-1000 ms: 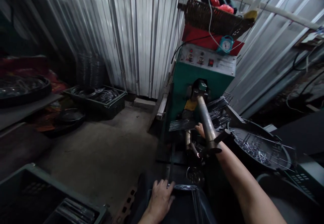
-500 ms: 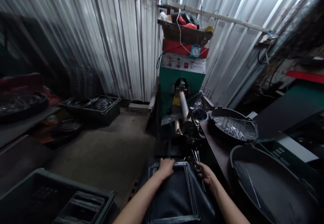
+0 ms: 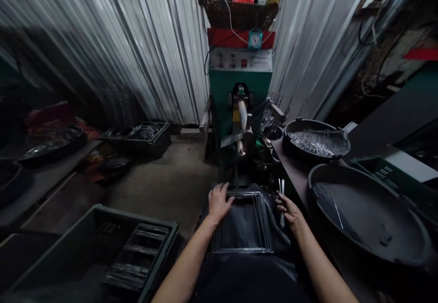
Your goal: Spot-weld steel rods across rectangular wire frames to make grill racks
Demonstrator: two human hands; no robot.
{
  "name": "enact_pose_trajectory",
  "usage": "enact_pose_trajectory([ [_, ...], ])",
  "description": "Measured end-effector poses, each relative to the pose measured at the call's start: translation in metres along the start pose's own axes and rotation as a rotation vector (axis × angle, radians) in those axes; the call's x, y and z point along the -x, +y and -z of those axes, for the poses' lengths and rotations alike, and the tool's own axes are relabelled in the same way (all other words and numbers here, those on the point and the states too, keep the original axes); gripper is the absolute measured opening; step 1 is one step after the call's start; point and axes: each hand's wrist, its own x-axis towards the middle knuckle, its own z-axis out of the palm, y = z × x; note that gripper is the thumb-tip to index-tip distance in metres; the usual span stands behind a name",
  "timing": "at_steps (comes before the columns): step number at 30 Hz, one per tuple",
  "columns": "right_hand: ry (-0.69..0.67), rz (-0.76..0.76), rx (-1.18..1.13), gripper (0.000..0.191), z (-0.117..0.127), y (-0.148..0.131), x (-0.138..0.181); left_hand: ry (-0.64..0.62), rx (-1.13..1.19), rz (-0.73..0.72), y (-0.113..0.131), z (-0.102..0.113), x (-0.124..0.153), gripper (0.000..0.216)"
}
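Across my lap, on a dark apron (image 3: 239, 273), lies a stack of rectangular metal wire frames (image 3: 263, 221). My left hand (image 3: 220, 204) is over their far left corner with its fingers spread, touching or just above the wire; which of the two I cannot tell. Several thin straight metal rods (image 3: 281, 186) stand nearly upright in my right hand (image 3: 289, 209), closed around them to the right of the stack. Ahead is a green machine (image 3: 219, 86) with a grey cylindrical arm (image 3: 242, 113).
A green crate (image 3: 99, 211) holding more wire frames (image 3: 137, 257) sits at lower left. On the right are a large black basin (image 3: 369, 211) with a few rods and a smaller basin (image 3: 316, 145) full of metal pieces. Another crate (image 3: 137, 141) rests on the floor farther off.
My view has tipped down. My left hand's fingers have spread from a closed grip at the frames' edge. The rods in my right hand stand more upright, slightly farther from the frames.
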Motion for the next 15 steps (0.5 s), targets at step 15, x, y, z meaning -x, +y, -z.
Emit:
enact_pose_trajectory([
  [15,0.033,0.086,0.062,0.012,-0.004,0.000,0.013,-0.003,0.220,0.227,-0.034,-0.005,0.009,0.029],
])
